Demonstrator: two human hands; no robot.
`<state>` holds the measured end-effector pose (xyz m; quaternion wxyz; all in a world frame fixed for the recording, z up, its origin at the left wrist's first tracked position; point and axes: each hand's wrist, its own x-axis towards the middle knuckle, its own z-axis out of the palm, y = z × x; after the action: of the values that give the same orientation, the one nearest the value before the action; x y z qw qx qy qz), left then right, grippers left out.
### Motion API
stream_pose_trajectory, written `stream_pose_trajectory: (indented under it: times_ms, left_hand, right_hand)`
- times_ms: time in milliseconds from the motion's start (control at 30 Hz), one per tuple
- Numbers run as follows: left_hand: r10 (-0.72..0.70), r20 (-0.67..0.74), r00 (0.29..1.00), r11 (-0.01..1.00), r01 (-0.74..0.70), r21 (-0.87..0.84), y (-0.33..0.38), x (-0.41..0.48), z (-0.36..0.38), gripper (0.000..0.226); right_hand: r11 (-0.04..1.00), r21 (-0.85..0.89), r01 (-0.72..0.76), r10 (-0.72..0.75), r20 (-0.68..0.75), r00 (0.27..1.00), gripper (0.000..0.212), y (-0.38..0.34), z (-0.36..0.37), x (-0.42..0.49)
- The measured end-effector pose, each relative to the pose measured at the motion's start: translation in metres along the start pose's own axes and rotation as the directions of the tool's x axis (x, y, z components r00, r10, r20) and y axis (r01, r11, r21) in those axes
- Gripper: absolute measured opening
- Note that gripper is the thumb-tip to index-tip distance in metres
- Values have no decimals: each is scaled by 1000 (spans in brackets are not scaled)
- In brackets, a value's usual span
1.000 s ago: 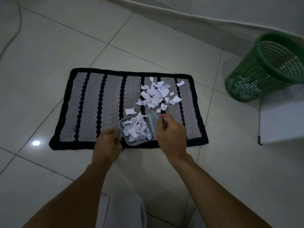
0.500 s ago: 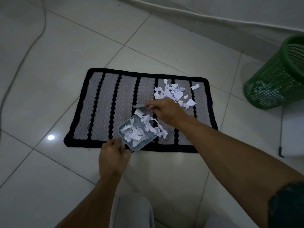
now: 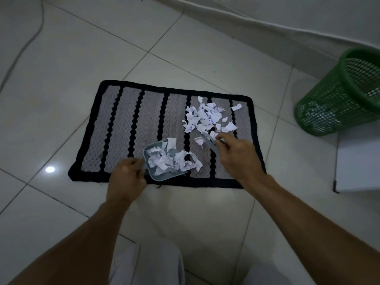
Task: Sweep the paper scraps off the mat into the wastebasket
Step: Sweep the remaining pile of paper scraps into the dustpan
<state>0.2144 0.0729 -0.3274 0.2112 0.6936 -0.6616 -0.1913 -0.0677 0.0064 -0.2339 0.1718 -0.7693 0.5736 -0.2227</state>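
Floor mat (image 3: 123,128): right hand (image 3: 236,155), pinching the brush (image 3: 207,139), is back at the scraps (image 3: 205,118) (more to sweep); left hand (image 3: 127,177) grips the dustpan (image 3: 164,177).

I see a floor of pale, glossy square tiles (image 3: 72,58) with thin dark grout lines, and one bright spot of reflected light (image 3: 50,169) on a tile at the left. A rectangular woven mat, grey with black stripes and a black border (image 3: 115,128), lies flat in the middle. Well to its right stands a green plastic mesh wastebasket (image 3: 333,103), its base just beside a flat white panel (image 3: 357,161). A thin grey cable (image 3: 42,19) curves across the far-left tiles.
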Motion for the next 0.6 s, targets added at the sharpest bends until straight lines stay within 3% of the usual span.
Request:
stream_pose_trajectory:
  times_ms: [200, 400, 500, 600]
  left_hand:
    - [86, 139, 986, 993, -97, 71, -6, 21, -3, 32]
    - [29, 98, 995, 999, -31, 18, 3, 13, 2, 35]
    - [-13, 41, 999, 999, 14, -39, 13, 7, 7, 37]
    - [-55, 7, 998, 996, 56, -65, 24, 6, 16, 32]
  right_hand:
    - [980, 49, -194, 197, -86, 977, 21, -45, 57, -17]
    - [972, 111, -205, 218, -113, 969, 20, -67, 51, -6]
    - [971, 140, -194, 217, -177, 960, 23, -50, 34, 7]
    - [984, 52, -168, 175, -200, 964, 18, -14, 23, 30]
